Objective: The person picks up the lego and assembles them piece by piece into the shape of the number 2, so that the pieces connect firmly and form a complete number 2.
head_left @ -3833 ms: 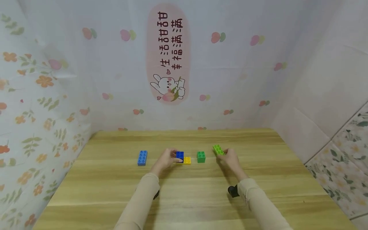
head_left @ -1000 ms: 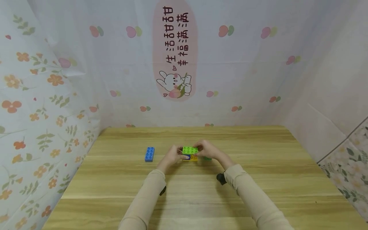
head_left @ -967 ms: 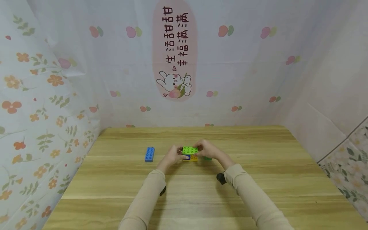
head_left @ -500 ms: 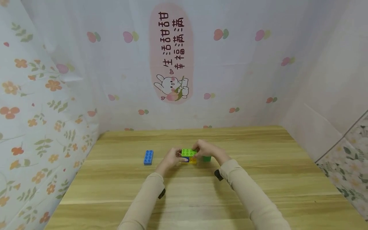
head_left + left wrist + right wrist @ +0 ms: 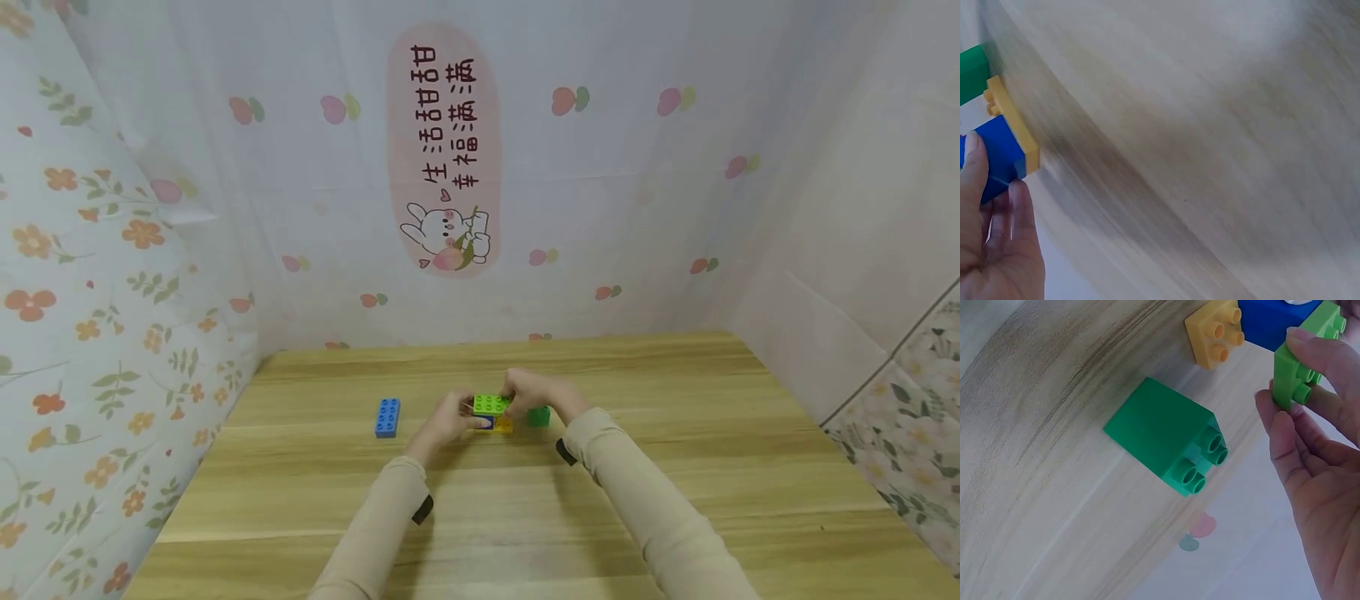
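Note:
In the head view my left hand (image 5: 447, 419) grips a dark blue brick (image 5: 1000, 147), thumb on its near side and fingers behind. That brick sits on the left part of a flat yellow brick (image 5: 1207, 334), whose right-hand studs are bare. My right hand (image 5: 540, 392) pinches a lime green brick (image 5: 489, 404) by its right end. The lime brick lies level on top of the blue one and reaches out over the yellow studs. A taller green brick (image 5: 1160, 425) stands just right of the yellow one, partly behind my right hand in the head view.
A light blue brick (image 5: 387, 418) lies on the wooden table (image 5: 495, 517) to the left of my left hand. Behind the table hangs a white printed curtain (image 5: 585, 208), with a floral curtain (image 5: 112, 333) along the left side.
Since the oldest frame, my right hand has carried the lime brick leftward, past the green brick, onto the dark blue one. Over the last second both hands have stayed nearly in place.

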The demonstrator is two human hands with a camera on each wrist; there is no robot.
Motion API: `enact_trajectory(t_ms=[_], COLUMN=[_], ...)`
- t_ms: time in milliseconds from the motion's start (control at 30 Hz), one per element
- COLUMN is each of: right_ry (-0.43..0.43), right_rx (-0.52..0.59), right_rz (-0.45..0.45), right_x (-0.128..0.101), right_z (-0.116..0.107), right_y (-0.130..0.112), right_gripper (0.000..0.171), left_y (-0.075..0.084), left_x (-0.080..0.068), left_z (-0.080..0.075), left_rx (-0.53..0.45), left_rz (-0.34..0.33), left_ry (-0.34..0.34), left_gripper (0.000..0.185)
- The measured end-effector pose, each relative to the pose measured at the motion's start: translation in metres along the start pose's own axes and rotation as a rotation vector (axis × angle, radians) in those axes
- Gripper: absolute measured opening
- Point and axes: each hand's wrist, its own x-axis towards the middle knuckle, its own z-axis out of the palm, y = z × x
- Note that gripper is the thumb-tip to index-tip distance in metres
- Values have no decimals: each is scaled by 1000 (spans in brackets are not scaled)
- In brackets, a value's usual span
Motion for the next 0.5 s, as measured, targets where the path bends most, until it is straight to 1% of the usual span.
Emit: enact_trajectory(t_ms=[33, 67, 133, 200, 233, 267, 367, 400, 433, 500], right_ry=[-4, -7, -6, -4, 0, 4, 25, 35, 53, 79], right_rx=[-1, 0, 1, 8, 15, 23, 50, 66, 83, 125], right_rz=[9, 12, 11, 6, 2, -1, -40, -50, -94, -102], right_x=[0, 1, 2, 2, 2, 1, 0, -1, 3, 3], right_z=[1, 2, 3, 3, 3, 3, 3, 3, 7, 9], right_y=[0, 0, 0, 0, 1, 3, 9, 12, 23, 29], right_gripper=[10, 11, 12, 13, 13, 12, 9, 11, 15, 21], left_y=[-9, -11, -14, -15, -16, -8, -7, -6, -5, -3], left_x=[4, 3, 1, 0, 0, -4, -3, -3, -2, -2], left_z=[0, -1, -3, -4, -3, -4, -2, -2, -2, -3], left_rx=[-10, -18, -25, -29, -35, -34, -26, -24, -19, -5], left_rz=[57, 87, 130, 141, 139, 90, 44, 28, 13, -7], left_ry=[-8, -18, -34, -38, -35, -31, -12, -6, 1, 2], left_gripper=[42, 44, 47, 48, 47, 45, 44, 44, 44, 44])
